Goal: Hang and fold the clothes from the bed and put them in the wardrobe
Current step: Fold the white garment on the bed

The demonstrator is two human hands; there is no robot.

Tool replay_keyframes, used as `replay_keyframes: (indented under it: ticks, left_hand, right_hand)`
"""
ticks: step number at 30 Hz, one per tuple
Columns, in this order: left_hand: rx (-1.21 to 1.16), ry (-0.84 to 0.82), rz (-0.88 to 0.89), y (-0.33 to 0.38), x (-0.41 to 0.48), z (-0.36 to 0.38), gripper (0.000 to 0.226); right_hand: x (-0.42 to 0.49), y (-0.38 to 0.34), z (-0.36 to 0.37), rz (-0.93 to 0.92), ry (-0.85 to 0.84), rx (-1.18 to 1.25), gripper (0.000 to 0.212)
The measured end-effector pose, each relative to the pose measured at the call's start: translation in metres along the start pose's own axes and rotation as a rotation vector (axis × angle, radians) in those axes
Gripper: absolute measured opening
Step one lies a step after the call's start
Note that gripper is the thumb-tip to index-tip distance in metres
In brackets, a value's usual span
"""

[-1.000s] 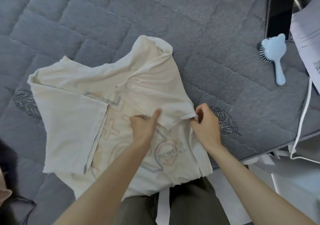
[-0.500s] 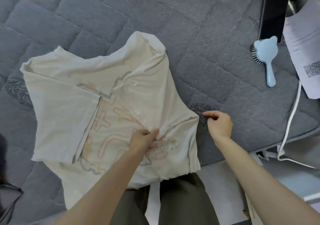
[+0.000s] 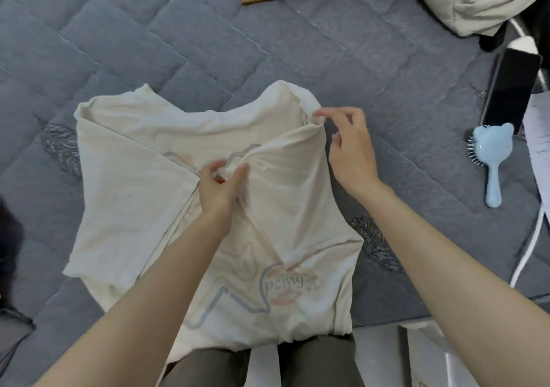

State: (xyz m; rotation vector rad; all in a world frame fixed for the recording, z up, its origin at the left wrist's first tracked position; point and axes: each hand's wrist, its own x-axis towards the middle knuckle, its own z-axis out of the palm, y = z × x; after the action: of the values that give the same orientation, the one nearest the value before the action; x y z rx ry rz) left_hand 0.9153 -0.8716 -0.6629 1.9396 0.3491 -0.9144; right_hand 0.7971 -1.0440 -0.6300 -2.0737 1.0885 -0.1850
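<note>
T-shirt of cream fabric with a grey-and-pink print (image 3: 134, 178) lies half folded at the near edge of the grey quilted bed (image 3: 178, 44). The left hand (image 3: 220, 190) pinches a bunch of its cloth at the middle. The right hand (image 3: 351, 154), fingers loosely spread, touches the collar fold with one fingertip. A pale blue bear-eared hairbrush (image 3: 491, 154) and a black phone (image 3: 512, 85) lie to the right.

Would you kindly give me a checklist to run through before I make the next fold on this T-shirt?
1. Left hand grips the T-shirt mid-chest: ok.
2. Right hand pinches the shoulder fold: not ok, only a fingertip touches it.
3. Cloth lies flat: not ok, bunched at the left hand.
4. Hairbrush clear of the T-shirt: ok.
5. Hem fully on the bed: not ok, it hangs over the edge.
</note>
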Motion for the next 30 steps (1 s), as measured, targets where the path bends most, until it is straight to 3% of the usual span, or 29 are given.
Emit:
replay_keyframes:
  ticks: [4,7,10,14,18,21,23,27,30]
  left_hand:
    - [0.112,-0.028,0.082,0.001,0.014,-0.008,0.011]
    - [0.191,-0.005,0.174,0.002,0.017,-0.02,0.007]
    - [0.22,0.038,0.226,0.005,0.019,-0.03,0.009]
    - [0.283,0.013,0.247,0.009,0.024,-0.038,0.008]
    - [0.411,-0.034,0.265,0.013,0.028,-0.043,0.011]
    - [0.535,-0.065,0.323,0.018,0.03,-0.043,0.01]
    - [0.545,-0.044,0.388,0.024,0.032,-0.041,0.014]
    - [0.45,0.021,0.579,0.048,0.045,-0.046,0.017]
    - [0.672,0.143,0.743,0.066,0.071,-0.059,0.029]
  right_hand:
    - [0.05,-0.01,0.0,0.018,-0.193,-0.292,0.033]
    - [0.062,-0.011,0.004,-0.098,-0.22,-0.59,0.022]
    - [0.07,-0.017,0.006,-0.111,-0.081,-0.562,0.026]
    - [0.08,-0.025,0.018,-0.123,-0.166,-0.549,0.03]
    - [0.083,-0.037,0.028,-0.12,-0.019,-0.488,0.022]
    - [0.083,-0.037,0.036,-0.087,-0.079,-0.628,0.01]
    - [0.083,-0.04,0.04,-0.057,-0.084,-0.611,0.024]
    - [0.091,-0.059,0.055,-0.217,-0.12,-0.518,0.034]
    - [0.103,-0.065,0.066,-0.139,-0.233,-0.699,0.04]
